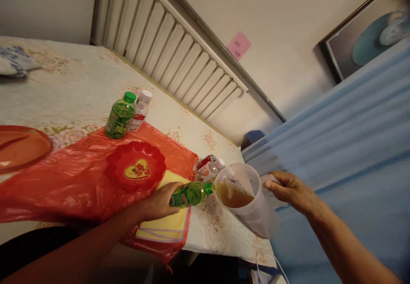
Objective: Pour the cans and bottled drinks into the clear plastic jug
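Note:
My left hand [158, 203] is closed around a green drink bottle [190, 193] tipped on its side, its mouth over the rim of a clear plastic pitcher [253, 215]. Amber liquid with foam [233, 195] fills part of the pitcher. My right hand [288, 188] grips the pitcher's handle at the right, near the table's corner. Under my left hand lies a yellow pad [166, 226].
A red plastic sheet [64, 181] covers the floral tablecloth [64, 87], with a red heart-marked dish [136, 166] on it. Two upright bottles, green [120, 116] and clear [139, 111], stand further back. A bottle [209, 169] lies beside the pitcher. An orange tray [19, 147] sits left. Blue fabric [352, 147] hangs right.

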